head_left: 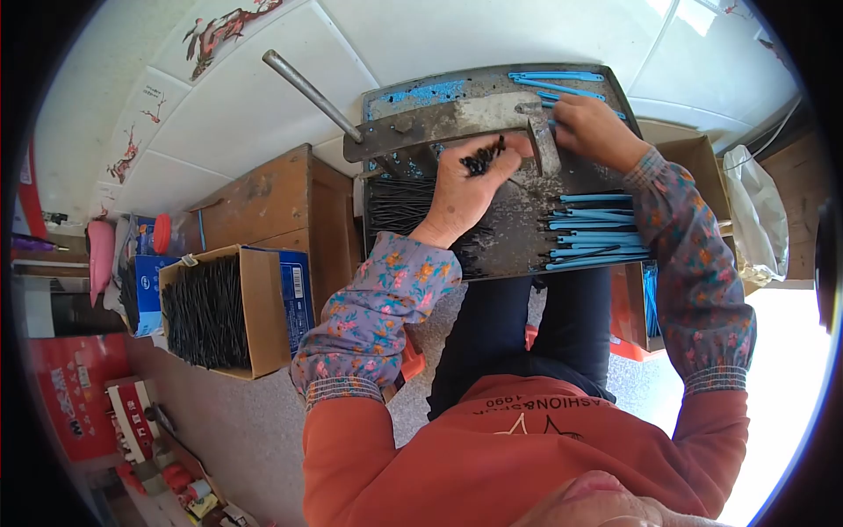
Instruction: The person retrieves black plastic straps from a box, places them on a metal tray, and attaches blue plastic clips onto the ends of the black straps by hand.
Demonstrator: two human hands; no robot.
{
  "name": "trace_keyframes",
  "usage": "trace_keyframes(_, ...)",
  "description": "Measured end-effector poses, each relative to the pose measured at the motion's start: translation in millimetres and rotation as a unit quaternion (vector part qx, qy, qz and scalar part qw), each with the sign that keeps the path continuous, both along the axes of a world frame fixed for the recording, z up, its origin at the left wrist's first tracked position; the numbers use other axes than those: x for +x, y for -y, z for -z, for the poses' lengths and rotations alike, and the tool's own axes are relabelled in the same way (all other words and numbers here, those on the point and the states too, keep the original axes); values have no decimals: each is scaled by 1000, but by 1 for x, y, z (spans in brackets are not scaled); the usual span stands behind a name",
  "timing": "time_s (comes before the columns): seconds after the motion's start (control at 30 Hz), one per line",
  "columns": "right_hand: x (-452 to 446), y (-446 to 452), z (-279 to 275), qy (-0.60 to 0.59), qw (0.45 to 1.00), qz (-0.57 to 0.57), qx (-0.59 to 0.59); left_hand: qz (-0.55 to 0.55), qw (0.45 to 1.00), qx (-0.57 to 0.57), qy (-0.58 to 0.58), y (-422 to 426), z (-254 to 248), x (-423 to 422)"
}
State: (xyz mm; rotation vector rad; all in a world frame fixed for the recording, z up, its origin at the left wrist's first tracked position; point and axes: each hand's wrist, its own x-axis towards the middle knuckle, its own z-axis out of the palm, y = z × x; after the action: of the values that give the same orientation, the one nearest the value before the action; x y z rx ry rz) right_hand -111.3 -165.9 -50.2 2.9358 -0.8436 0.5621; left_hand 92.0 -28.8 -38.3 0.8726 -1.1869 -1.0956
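"While the left hand (465, 189) curls closed around a bunch of black sticks (479, 160), where is the right hand (597, 130)?"

"At the tray's far right, its fingers bent inward beside the blue strips (558, 79). I can't tell whether it grips one."

"And the metal bar (421, 132)?"

"It spans the tray (500, 237), with both hands close to its right end."

"What else lies in the tray?"

"Loose black rods (399, 206) on the left, and a row of blue pieces (601, 235) at the near right. More dark rods fill the cardboard box (266, 316) off to the left."

Bright R glare, fisheye edges, dark corners
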Motion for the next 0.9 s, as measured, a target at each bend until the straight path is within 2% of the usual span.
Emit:
trace_keyframes(0.03,-3,-9,-14,-2,1000,-1,-3,-2,1000,-3,31,0,-1,1)
trace_keyframes(0.1,-10,-35,-39,127,973,50,185,-8,996,-2,91,-3,0,3)
trace_keyframes(0.3,-34,-63,-34,126,944,66,297,20,993,-23,111,-5,-4,5)
trace_keyframes(0.43,-43,-69,-10,27,998,-6,51,105,946,-115,283,-8,-10,11)
trace_keyframes(0.47,-44,-74,-5,28,998,-2,52,109,946,-115,283,-8,-12,11)
trace_keyframes(0.5,-43,-80,-1,16,999,15,30,111,918,-131,357,-8,-15,12)
trace_keyframes(0.6,-38,-94,5,-21,997,61,-43,104,800,-178,564,-7,-22,14)
trace_keyframes(0.63,-38,-95,6,-20,997,61,-45,103,799,-179,564,-5,-22,12)
trace_keyframes(0.77,-39,-93,6,-11,998,59,-37,142,688,-144,697,3,-13,7)
trace_keyframes(0.8,-38,-93,6,-10,998,57,-39,140,687,-144,699,2,-13,9)
trace_keyframes(0.9,-38,-94,6,-2,998,59,-32,66,729,-210,648,0,-13,10)
